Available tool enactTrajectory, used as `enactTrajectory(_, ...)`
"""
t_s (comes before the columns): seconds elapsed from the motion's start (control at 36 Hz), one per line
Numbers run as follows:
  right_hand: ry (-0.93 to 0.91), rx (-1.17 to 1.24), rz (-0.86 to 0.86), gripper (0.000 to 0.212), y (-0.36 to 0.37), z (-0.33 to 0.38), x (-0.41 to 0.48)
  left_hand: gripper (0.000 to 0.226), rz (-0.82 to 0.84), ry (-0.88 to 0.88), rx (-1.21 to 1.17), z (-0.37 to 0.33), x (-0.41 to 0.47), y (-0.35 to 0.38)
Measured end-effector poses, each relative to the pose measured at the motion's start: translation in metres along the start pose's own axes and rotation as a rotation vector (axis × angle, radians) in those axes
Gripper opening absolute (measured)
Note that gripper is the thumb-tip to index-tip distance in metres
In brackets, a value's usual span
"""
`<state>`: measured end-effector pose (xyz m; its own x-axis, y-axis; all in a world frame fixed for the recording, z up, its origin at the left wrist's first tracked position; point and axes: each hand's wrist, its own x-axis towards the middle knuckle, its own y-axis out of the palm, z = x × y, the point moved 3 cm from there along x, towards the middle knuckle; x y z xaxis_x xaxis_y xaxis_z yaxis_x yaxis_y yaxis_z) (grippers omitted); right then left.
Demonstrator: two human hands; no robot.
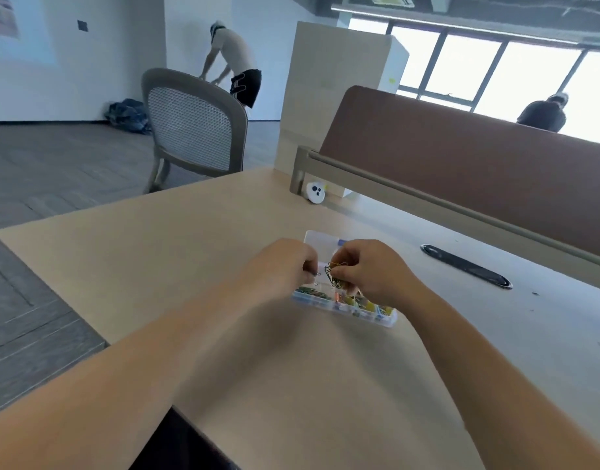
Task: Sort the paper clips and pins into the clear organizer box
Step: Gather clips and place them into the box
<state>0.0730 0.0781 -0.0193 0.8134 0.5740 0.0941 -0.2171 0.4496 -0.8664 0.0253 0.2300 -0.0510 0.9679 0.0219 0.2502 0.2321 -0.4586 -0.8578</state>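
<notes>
The clear organizer box (376, 315) lies on the wooden desk, its lid (320, 238) open toward the far side. Its compartments hold green, orange and yellow clips and pins. Just above the box my right hand (369, 269) pinches a tangled bunch of dark and yellow paper clips (335, 273). My left hand (286, 264) is close beside it, its fingertips pinching a single paper clip (317, 273) at the edge of the bunch. Both hands hide the middle of the box.
A small white round device (315, 193) sits at the foot of the brown desk divider (461, 171). A black cable slot (466, 266) lies to the right. A grey mesh chair (193, 130) stands beyond the desk's far left corner. Two people are in the background.
</notes>
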Motion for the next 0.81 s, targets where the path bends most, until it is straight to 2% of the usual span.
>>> enactTrajectory(0.39, -0.012, -0.098, 0.037, 0.004, 0.017, -0.008, 0.017, 0.015, 0.020, 0.072, 0.017, 0.007, 0.004, 0.016)
enactTrajectory(0.81, -0.101, -0.221, 0.044, 0.006, 0.032, 0.001, 0.023, 0.017, -0.040, -0.033, -0.004, 0.024, 0.006, 0.006)
